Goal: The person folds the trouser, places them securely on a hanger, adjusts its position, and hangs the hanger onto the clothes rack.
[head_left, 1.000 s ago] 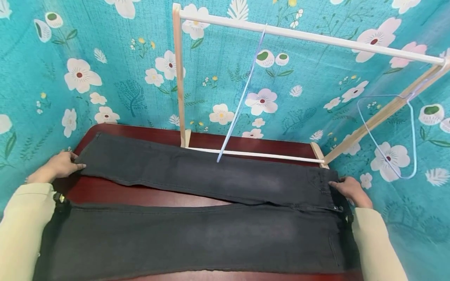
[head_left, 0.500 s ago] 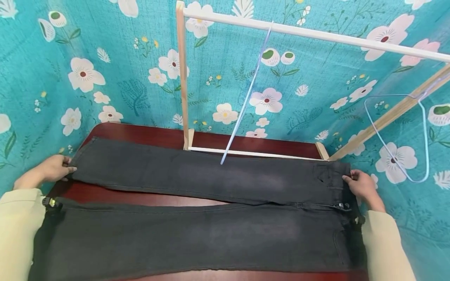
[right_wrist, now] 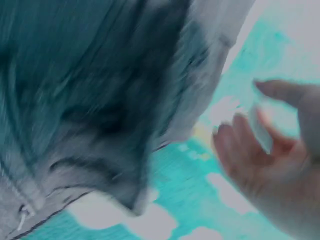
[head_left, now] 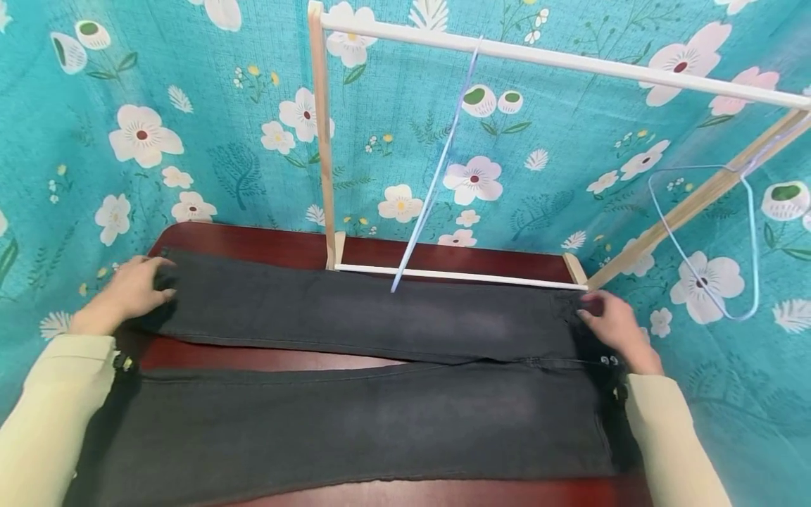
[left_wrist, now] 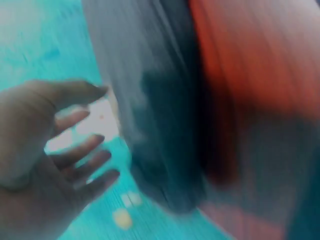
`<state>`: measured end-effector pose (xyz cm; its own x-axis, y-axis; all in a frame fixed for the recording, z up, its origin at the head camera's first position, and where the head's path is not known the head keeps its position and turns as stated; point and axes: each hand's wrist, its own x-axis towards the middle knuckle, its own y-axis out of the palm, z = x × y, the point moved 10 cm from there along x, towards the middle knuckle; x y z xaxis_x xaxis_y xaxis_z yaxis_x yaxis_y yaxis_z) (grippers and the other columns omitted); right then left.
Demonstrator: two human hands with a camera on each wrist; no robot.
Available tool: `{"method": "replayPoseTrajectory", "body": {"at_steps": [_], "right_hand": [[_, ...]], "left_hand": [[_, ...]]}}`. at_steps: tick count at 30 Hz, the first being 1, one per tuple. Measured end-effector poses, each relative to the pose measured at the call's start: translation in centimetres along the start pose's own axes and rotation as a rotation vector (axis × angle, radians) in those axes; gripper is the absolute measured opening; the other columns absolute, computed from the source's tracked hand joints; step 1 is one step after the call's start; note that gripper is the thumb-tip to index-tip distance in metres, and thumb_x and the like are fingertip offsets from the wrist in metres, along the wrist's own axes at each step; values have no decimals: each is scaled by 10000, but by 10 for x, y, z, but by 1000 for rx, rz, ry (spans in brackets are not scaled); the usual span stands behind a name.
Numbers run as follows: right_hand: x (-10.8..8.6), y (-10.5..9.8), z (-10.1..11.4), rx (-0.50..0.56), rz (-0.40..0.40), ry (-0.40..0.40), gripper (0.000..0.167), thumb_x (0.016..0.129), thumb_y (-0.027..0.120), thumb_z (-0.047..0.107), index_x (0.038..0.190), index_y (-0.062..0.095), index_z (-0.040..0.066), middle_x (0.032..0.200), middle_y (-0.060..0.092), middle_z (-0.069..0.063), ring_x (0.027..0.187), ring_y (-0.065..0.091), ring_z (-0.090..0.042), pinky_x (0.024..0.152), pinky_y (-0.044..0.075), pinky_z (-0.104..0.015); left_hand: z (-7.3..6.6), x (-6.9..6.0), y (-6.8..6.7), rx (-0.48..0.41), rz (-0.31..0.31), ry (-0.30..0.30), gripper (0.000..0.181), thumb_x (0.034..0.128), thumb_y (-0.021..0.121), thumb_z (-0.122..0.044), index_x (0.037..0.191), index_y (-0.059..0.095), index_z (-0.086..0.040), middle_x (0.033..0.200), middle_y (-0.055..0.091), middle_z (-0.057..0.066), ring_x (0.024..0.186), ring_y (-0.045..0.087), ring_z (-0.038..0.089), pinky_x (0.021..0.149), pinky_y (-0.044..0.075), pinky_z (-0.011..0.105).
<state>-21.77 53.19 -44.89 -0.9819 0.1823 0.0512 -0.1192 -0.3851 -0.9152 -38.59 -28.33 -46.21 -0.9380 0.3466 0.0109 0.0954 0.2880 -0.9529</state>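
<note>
A pair of dark grey jeans [head_left: 355, 422] lies spread on a reddish-brown table [head_left: 266, 243], legs to the left and waistband to the right. Above the far leg's hem hovers my left hand [head_left: 129, 292], fingers apart and holding nothing. In the left wrist view, blurred, that hand [left_wrist: 45, 150] is beside the dark cloth, with a gap between them. My right hand [head_left: 614, 324] is at the waistband's far corner. The right wrist view has the same hand [right_wrist: 270, 145] apart from the jeans [right_wrist: 100, 110], its fingers loosely bent around nothing.
Behind the jeans stands a wooden rack [head_left: 324, 141] with a white top rail [head_left: 557, 60]. One thin pale-blue hanger [head_left: 437, 169] hangs mid-rail, another hanger [head_left: 754, 239] at the right end. Teal flowered cloth [head_left: 241, 63] surrounds the table at the back and sides.
Both hands have let go of the far leg's hem and waistband and moved inward over the cloth. Earlier they pinched the two ends, shifting the jeans' far half slightly.
</note>
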Motion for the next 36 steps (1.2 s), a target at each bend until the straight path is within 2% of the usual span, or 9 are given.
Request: {"method": "replayPoseTrajectory", "body": {"at_steps": [2, 4, 7, 11, 16, 22, 28, 32, 36], "right_hand": [[-6, 12, 34, 29, 33, -137, 227, 944, 716, 110, 1117, 679, -33, 1011, 705, -201, 902, 670, -334, 759, 540, -457], [-14, 31, 67, 66, 109, -244, 227, 936, 748, 168, 1105, 715, 20, 1001, 735, -126, 902, 695, -262, 753, 565, -404], [-26, 63, 106, 104, 256, -321, 431, 904, 792, 315, 1228, 703, 44, 1161, 726, -119, 1062, 691, -275, 873, 572, -464], [-38, 98, 137, 68, 428, -328, 849, 792, 861, 468, 1427, 555, -6, 1430, 579, -201, 1322, 552, -380, 1067, 455, -575], [-47, 123, 145, -61, 536, -257, 1173, 677, 925, 515, 1555, 358, -18, 1612, 292, -293, 1465, 300, -503, 1124, 352, -650], [-50, 134, 145, -92, 613, -201, 1343, 638, 957, 481, 1617, 169, 7, 1666, 72, -299, 1520, 56, -537, 1146, 233, -719], [-54, 143, 144, -120, 700, -194, 1498, 573, 971, 532, 1639, 21, 80, 1672, -79, -282, 1523, -68, -529, 1114, 141, -794], [-55, 138, 145, -71, 697, -232, 1442, 618, 954, 525, 1638, 42, 71, 1667, -55, -300, 1519, -46, -544, 1115, 147, -793], [-51, 122, 142, -11, 599, -247, 1146, 790, 861, 459, 1613, 200, 11, 1661, 90, -304, 1520, 80, -526, 1145, 204, -734]], "left_hand": [[-26, 11, 8, -31, 14, 95, 479, 857, 728, -73, 1231, 564, 177, 1201, 549, 436, 1136, 476, 608, 942, 384, 732], [-46, 20, 19, -70, 76, 137, 465, 879, 738, -104, 1244, 596, 148, 1233, 577, 403, 1169, 500, 588, 977, 403, 703], [-63, 27, 37, -98, 201, 120, 552, 915, 739, -206, 1324, 570, 125, 1322, 537, 409, 1229, 478, 599, 1007, 396, 708], [-68, 30, 53, -76, 320, 51, 733, 912, 749, -349, 1394, 497, 142, 1395, 450, 447, 1281, 426, 619, 1020, 395, 712], [-68, 30, 60, -36, 389, 15, 896, 835, 812, -424, 1426, 452, 145, 1431, 349, 496, 1316, 347, 658, 1038, 363, 731], [-66, 31, 65, -50, 421, 3, 988, 776, 869, -395, 1467, 400, 133, 1476, 198, 532, 1348, 252, 693, 1072, 311, 745], [-65, 30, 66, -61, 427, 5, 1006, 756, 890, -357, 1480, 383, 123, 1480, 178, 534, 1345, 242, 699, 1073, 309, 744], [-65, 31, 65, -60, 430, -6, 994, 760, 890, -333, 1475, 380, 133, 1478, 181, 536, 1344, 241, 701, 1072, 305, 749], [-63, 32, 66, -58, 443, -20, 1002, 762, 890, -342, 1481, 374, 127, 1484, 172, 531, 1347, 235, 699, 1072, 302, 752]]}}
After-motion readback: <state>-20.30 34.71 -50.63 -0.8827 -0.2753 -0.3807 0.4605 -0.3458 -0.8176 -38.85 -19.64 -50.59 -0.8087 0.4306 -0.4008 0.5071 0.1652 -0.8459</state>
